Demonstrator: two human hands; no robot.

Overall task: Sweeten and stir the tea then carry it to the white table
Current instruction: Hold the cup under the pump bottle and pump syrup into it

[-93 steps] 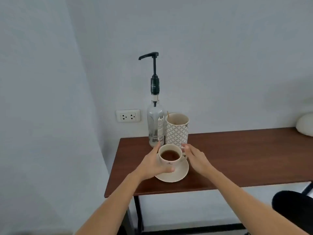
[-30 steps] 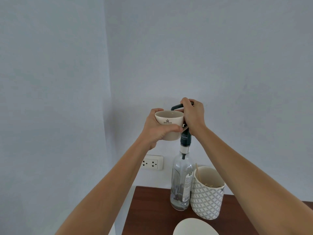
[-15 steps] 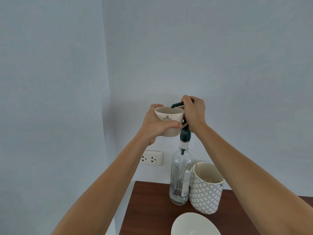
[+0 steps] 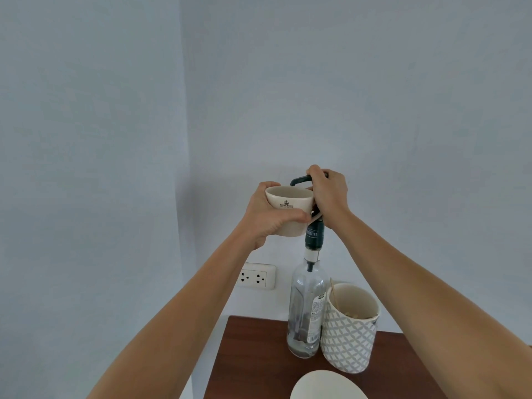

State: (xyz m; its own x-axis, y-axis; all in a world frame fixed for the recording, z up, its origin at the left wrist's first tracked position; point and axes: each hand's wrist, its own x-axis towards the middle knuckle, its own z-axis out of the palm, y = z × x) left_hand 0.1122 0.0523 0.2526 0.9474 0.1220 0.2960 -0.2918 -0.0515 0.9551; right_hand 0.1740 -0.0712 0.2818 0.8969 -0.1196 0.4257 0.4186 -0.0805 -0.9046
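My left hand grips a cream teacup and holds it high in the air, its rim right under the dark pump spout. My right hand is closed over the pump head of a clear glass syrup bottle that stands on the brown table. The tea inside the cup is hidden from this low angle. The cup's white saucer lies on the table at the bottom edge.
A white cup with a grey lattice pattern, holding wooden stir sticks, stands right of the bottle. A wall socket sits on the wall to the left. Grey walls meet in a corner behind.
Three seconds ago the cup stood on its saucer with both hands around it. It has since been lifted to the pump spout, and my right hand has taken the pump head.
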